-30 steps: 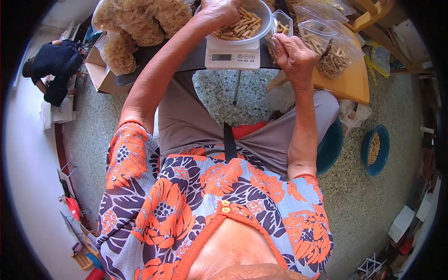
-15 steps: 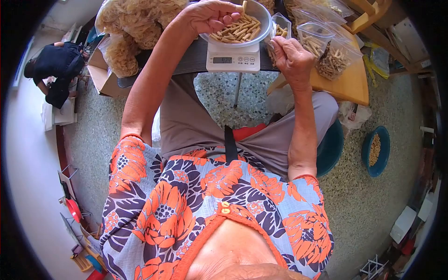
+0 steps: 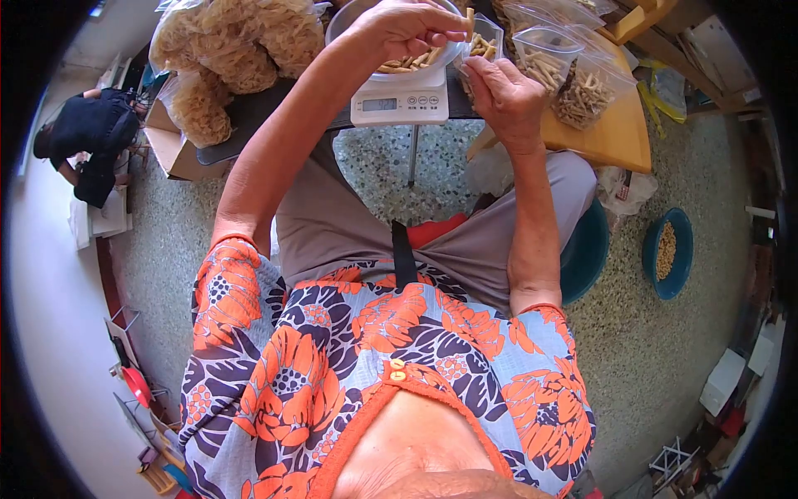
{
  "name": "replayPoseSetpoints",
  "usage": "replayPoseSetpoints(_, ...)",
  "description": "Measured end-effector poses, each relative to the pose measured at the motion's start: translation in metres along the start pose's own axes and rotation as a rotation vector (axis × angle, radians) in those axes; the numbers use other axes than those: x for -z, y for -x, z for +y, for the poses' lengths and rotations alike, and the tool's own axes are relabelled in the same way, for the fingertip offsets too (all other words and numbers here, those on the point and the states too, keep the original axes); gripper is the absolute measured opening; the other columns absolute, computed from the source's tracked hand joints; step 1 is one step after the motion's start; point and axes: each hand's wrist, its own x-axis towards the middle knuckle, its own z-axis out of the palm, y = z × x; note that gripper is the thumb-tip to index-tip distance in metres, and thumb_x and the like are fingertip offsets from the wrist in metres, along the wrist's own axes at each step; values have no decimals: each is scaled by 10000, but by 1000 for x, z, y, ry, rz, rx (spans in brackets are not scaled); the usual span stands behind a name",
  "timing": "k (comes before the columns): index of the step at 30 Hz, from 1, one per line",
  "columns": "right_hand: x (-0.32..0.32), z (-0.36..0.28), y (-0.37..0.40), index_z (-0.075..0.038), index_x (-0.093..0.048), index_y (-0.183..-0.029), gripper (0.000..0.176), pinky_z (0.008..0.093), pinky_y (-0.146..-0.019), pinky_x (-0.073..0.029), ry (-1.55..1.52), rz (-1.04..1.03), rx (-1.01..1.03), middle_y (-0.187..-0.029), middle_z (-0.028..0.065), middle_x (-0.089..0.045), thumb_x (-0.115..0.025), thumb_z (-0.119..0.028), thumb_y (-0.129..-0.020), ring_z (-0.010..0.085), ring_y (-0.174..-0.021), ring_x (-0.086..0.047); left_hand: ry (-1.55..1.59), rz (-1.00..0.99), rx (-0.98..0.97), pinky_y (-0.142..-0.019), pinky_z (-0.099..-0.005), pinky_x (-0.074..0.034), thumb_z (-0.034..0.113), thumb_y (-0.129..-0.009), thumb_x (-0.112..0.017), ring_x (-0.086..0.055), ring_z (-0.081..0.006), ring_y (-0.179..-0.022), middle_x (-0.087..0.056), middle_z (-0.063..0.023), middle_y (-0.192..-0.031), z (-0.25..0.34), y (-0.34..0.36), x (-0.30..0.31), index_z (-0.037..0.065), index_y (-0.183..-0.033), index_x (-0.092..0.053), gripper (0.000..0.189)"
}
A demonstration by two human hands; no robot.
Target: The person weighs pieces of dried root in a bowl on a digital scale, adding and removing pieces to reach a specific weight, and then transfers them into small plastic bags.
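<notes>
While left hand (image 3: pixel 405 27) pinches stick (image 3: pixel 470 22), bowl (image 3: pixel 342 22) partly hidden.

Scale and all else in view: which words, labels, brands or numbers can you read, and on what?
Scale, display: digits, too blurred to quote.
Scale, buttons: marks, too small to read.
Floor bag: dark print, too small to read.
No other text is legible.

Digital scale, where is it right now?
In the head view, the digital scale is near the top middle, left of the right hand, on the dark tabletop and under the bowl.
</notes>
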Motion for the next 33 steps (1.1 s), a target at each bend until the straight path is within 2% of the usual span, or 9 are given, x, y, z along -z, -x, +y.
replayPoseSetpoints(10,2,1,0,-115,-764,-986,114,356,-539,-555,-5,2,3,-744,73,-665,-792,-157,-884,263,-612,-687,-364,207,-219,-450,-213,-407,192,-917,-768,-543,-51,-503,-667,-25,-660,6,10,-22,19,-856,-744,185)
replayPoseSetpoints(13,0,4,2,-112,-763,-980,111,363,-555,-562,-43,12,-6,-766,77,-681,-794,-152,-881,270,-626,-694,-330,203,-389,-517,-278,-479,193,-912,-753,-623,-136,-567,-700,-61,-725,-1,29,-29,36,-879,-740,161)
replayPoseSetpoints(15,5,5,1,-112,-762,-978,113,365,-569,-567,-24,12,-7,-779,78,-691,-798,-147,-877,273,-637,-698,-836,330,-847,-579,-249,-511,257,-959,-770,-637,-64,-644,-683,-12,-711,-8,61,-48,37,-982,-782,221)
replayPoseSetpoints(17,6,8,2,-111,-761,-976,115,367,-583,-573,-2,12,-12,-792,79,-702,-802,-143,-873,276,-648,-702,-834,127,-890,-543,-267,-467,166,-936,-783,-598,-82,-612,-676,-25,-728,-29,93,-62,13,-913,-748,158)
replayPoseSetpoints(20,5,12,6,-114,-762,-980,129,367,-606,-575,-23,34,-64,-814,82,-719,-812,-125,-862,278,-673,-711,-546,-221,-453,-589,-336,-477,231,-905,-808,-572,-136,-631,-633,-79,-701,-87,123,-69,-3,-873,-704,258)
replayPoseSetpoints(24,4,5,10,-112,-767,-971,127,350,-611,-568,3,-6,-100,-816,77,-723,-822,-113,-857,273,-685,-712,-548,-195,-190,-636,-315,-491,244,-944,-766,-607,-121,-710,-687,-50,-776,-215,111,-45,2,-949,-734,245)
replayPoseSetpoints(26,3,2,16,-108,-766,-976,126,345,-615,-570,52,-35,-131,-818,80,-723,-821,-115,-863,272,-679,-708,-511,1,29,-641,-312,-492,265,-911,-771,-629,-131,-714,-707,-54,-794,-275,103,-34,3,-967,-744,270)
replayPoseSetpoints(28,6,0,19,-101,-768,-983,125,346,-629,-573,74,-35,-139,-826,87,-727,-818,-116,-870,274,-690,-711,-611,-91,17,-622,-310,-494,271,-904,-759,-642,-133,-713,-713,-61,-801,-329,88,-10,10,-968,-752,269)
replayPoseSetpoints(33,8,-8,24,-66,-778,-997,125,357,-706,-582,113,-21,-258,-876,109,-746,-803,-135,-896,279,-771,-729,-631,-60,163,-560,-373,-518,290,-846,-773,-667,-188,-612,-725,-98,-757,-318,72,-1,31,-948,-766,278)
